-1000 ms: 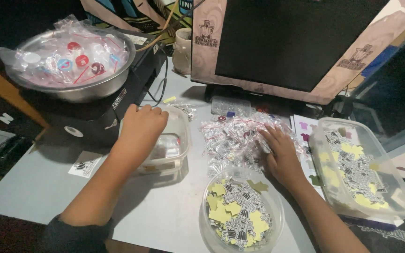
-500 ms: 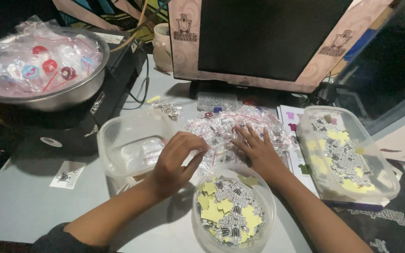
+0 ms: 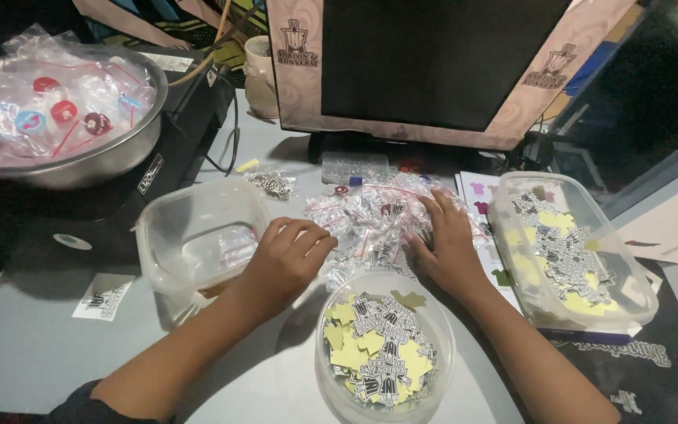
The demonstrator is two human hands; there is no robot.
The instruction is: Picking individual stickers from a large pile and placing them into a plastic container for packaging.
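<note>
Fig.: we look down on two bare hands at centre frame. Fingers of the right hand (image 3: 447, 245) are spread wide and flat, palm down, pressing on the right part of a heap of small clear zip bags (image 3: 370, 220); nothing is pinched between them. Fingers of the left hand (image 3: 286, 263) are loosely curled, narrow gap, tips touching the heap's left edge; whether they pinch a bag we cannot tell. The heap lies on the grey surface (image 3: 33, 345) at centre frame, between both hands, just below the monitor.

Outward, lower centre: round clear tub (image 3: 384, 349) w/ yellow and black-and-white paper cut-outs, just below the heap and between the forearms. Left of the left hand: square clear container (image 3: 198, 239), a few small bags inside, touching or nearly touching the wrist. Right of frame: oblong clear tray (image 3: 570, 251) holding more cut-outs, just beside the right hand.

Upper left: steel bowl (image 3: 64, 118) filled w/ bagged round badges (red, blue), sitting on a black machine (image 3: 80, 204). Top centre: dark monitor (image 3: 433, 63) w/ pale patterned frame; a cream jar (image 3: 259, 74) to its left. Lower left: a small sticker (image 3: 102, 295) flat on the surface.
</note>
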